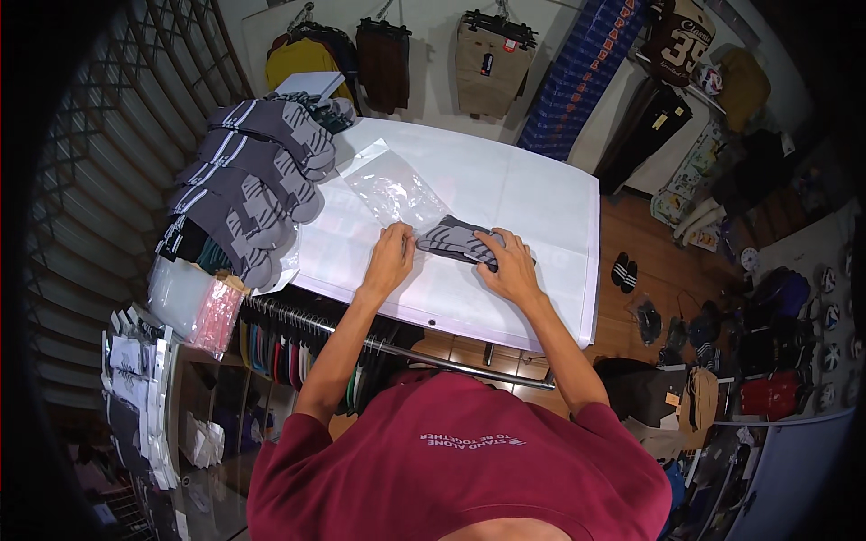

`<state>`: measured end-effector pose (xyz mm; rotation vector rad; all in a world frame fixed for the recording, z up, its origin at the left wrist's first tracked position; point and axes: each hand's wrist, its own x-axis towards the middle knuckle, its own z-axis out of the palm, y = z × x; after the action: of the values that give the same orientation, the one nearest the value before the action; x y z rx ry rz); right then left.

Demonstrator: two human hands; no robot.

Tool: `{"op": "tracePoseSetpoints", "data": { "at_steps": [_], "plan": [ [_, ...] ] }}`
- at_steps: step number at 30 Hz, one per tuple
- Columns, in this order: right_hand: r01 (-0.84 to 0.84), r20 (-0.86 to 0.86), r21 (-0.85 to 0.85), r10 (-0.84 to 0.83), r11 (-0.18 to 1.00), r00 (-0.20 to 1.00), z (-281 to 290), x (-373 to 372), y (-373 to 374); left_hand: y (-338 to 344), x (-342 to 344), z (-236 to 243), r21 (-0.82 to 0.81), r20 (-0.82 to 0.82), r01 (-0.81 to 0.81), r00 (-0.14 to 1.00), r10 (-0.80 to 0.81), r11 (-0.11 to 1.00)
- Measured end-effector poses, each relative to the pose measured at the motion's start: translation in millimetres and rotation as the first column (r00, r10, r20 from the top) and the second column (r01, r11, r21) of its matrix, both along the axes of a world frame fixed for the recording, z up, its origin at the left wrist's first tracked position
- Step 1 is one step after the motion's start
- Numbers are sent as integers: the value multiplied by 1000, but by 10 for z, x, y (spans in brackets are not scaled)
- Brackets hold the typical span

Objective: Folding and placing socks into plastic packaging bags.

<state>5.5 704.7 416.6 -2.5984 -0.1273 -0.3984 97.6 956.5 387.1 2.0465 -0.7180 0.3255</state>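
Note:
A folded pair of grey socks [450, 238] with dark stripes lies on the white-covered table [541, 212]. My right hand [509, 268] is closed over the right end of the socks, its fingers curled across them. A clear plastic bag [394, 187] lies flat just beyond, its near end beside the left end of the socks. My left hand [391, 260] pinches the near edge of this bag, thumb and fingers together. The tips of some left fingers are hard to make out.
Several grey socks [236, 162] are stacked at the table's left edge, beside packs of clear and pink plastic [214, 316]. A rail of hanging clothes [289, 338] runs under the near edge. Slippers [623, 272] lie on the wooden floor to the right.

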Motion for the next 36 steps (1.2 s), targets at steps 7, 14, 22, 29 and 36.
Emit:
{"op": "tracePoseSetpoints", "data": {
  "at_steps": [7,14,22,29,36],
  "plan": [
    [104,56,-44,-102,994,993,-18,-71,452,-15,-54,32,-51,62,-41,997,44,998],
    [172,38,-86,-170,981,985,-41,96,762,-31,-89,145,-39,-24,-23,999,22,999],
    [117,128,-46,-110,992,986,-54,110,832,34,-149,91,53,33,-143,989,142,988],
    [-56,66,95,50,994,997,-6,-365,559,107,-263,-48,280,40,-354,933,357,892],
    [-111,110,69,103,991,989,-68,-182,634,102,-235,-35,306,-12,-338,933,358,890]
  ]
}}
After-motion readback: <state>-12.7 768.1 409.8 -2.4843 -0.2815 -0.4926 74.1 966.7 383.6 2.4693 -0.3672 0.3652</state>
